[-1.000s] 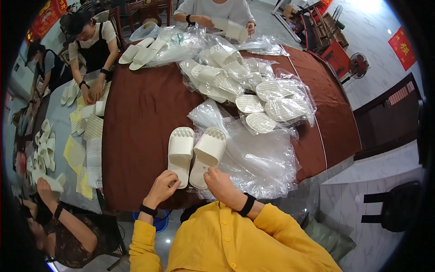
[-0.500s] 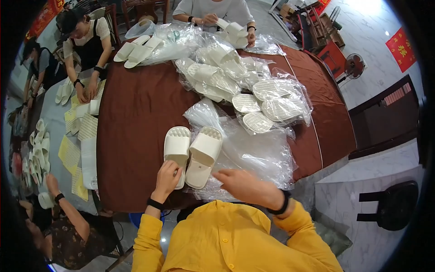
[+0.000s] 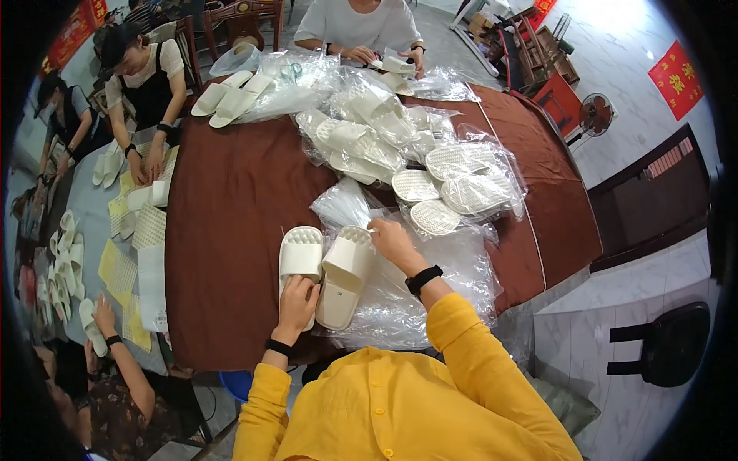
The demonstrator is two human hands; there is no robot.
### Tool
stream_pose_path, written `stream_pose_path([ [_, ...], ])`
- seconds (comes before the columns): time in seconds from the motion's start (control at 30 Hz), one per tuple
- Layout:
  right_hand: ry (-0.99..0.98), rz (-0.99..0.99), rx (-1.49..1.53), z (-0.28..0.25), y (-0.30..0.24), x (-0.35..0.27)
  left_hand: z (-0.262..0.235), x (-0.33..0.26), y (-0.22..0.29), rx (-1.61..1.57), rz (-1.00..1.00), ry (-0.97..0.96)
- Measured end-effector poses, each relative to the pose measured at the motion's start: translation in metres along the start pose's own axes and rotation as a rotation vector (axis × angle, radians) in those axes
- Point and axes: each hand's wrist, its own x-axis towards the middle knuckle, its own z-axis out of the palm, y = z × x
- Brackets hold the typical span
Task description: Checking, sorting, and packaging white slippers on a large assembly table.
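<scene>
Two off-white slide slippers lie side by side in front of me at the table's near edge. My left hand point(image 3: 298, 304) is on the left slipper point(image 3: 300, 257), its fingers bent over the footbed just below the strap. The right slipper point(image 3: 345, 270) leans slightly, its toe pointing away from me. My right hand point(image 3: 393, 244) pinches the toe edge of that slipper from its right side; the fingertips are partly hidden. Beneath and right of it spreads a stack of clear plastic bags point(image 3: 430, 284).
Bagged slippers point(image 3: 361, 142) pile up beyond my hands on the brown tablecloth point(image 3: 223, 230). An unbagged pair point(image 3: 234, 100) sits at the far left. Across the table a person point(image 3: 361, 31) handles slippers. Others work at a grey table point(image 3: 92, 200) on the left. A black chair point(image 3: 673, 346) stands right.
My right hand has moved up and away from me, from beside the right slipper's heel to its toe. My left hand stays on the left slipper. The person opposite has lowered a slipper.
</scene>
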Motion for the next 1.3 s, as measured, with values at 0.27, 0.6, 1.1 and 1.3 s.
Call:
stream_pose_path([
  [0.27,0.157,-0.254,0.580,-0.005,-0.028,0.006,0.004,-0.001,0.004,-0.088,0.000,0.004],
  [0.6,0.111,0.076,0.951,0.043,-0.060,-0.008,0.027,0.023,-0.001,0.079,-0.133,-0.013],
  [1.1,-0.171,-0.387,0.574,0.054,-0.086,0.019,0.037,0.007,0.002,0.059,-0.070,0.074],
  [1.3,-0.314,-0.342,0.255,0.056,-0.129,0.028,0.036,0.001,0.000,0.053,-0.080,0.055],
])
